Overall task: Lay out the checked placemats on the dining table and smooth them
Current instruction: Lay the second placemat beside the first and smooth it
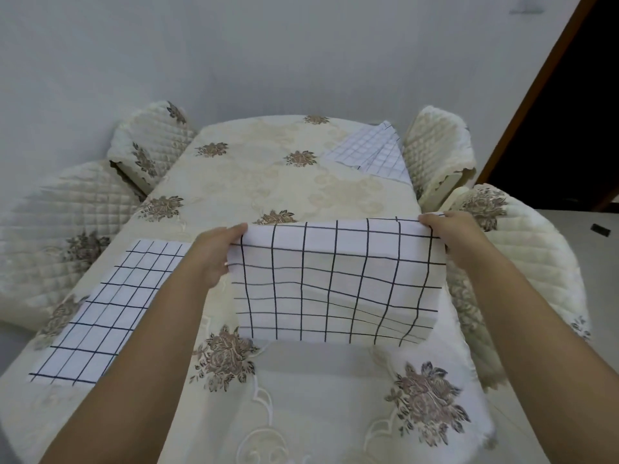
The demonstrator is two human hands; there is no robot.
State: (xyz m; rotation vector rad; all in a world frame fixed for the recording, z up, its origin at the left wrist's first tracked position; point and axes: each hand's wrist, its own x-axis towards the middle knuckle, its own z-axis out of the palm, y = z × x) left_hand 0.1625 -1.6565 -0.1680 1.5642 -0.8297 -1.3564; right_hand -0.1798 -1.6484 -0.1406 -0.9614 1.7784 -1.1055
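A white placemat with dark checks (335, 283) hangs in the air above the right side of the dining table (268, 182). My left hand (214, 252) pinches its top left corner and my right hand (452, 236) pinches its top right corner. Its lower edge droops toward the cloth with a few wrinkles. A second checked placemat (107, 316) lies flat on the near left of the table. Further checked placemats (371, 152) lie in a loose overlapping pile at the far right corner.
A cream tablecloth with brown flower prints covers the table. Quilted cream chairs stand at the left (60, 236), far left (150, 145), far right (435, 149) and right (522, 249). A white wall lies behind; a dark doorway (569, 122) opens at the right.
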